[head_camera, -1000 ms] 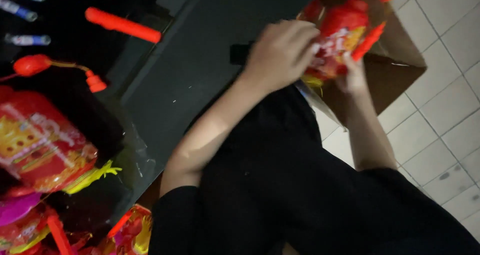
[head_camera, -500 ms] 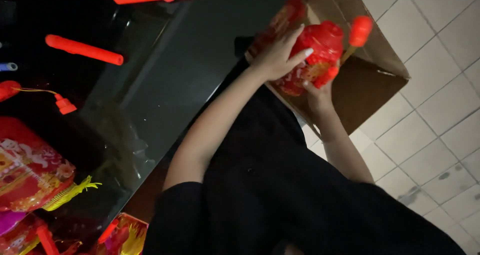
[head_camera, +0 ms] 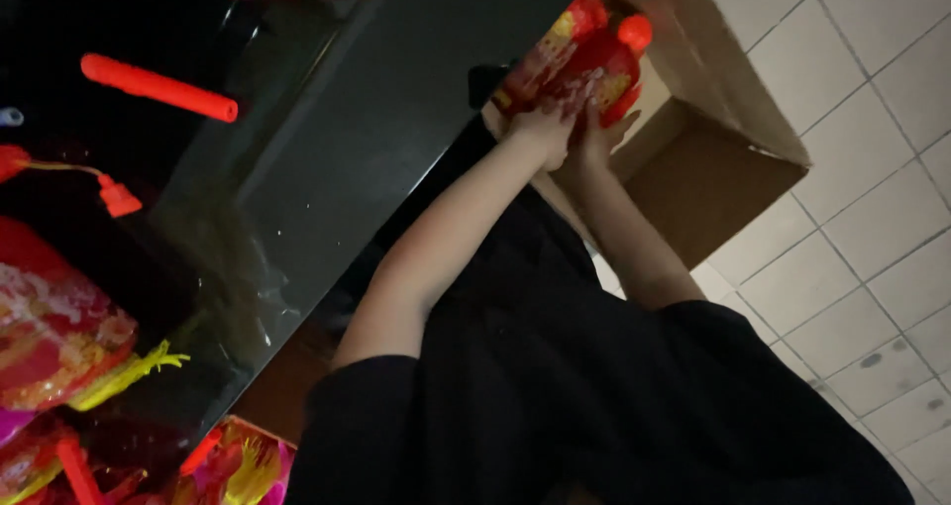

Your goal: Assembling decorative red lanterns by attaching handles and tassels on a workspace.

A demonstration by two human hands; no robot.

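Both my hands hold a red and gold paper lantern (head_camera: 582, 67) with a red knob on its end, over an open brown cardboard box (head_camera: 715, 173) on the tiled floor. My left hand (head_camera: 540, 129) grips the lantern's lower left side. My right hand (head_camera: 600, 135) presses against it right beside the left. My black sleeves and torso fill the lower middle of the view. How far into the box the lantern reaches is hidden.
A dark glossy table (head_camera: 327, 139) runs along the left, with red sticks (head_camera: 158, 87), a red tassel piece (head_camera: 117, 198) and more red and gold lanterns (head_camera: 54, 332) on it. More colourful decorations (head_camera: 233, 465) lie below. White floor tiles (head_camera: 872, 267) spread to the right.
My left hand has slid from the top of the lantern to its lower side, next to my right hand. The lantern sits farther away over the box, and the view has shifted.
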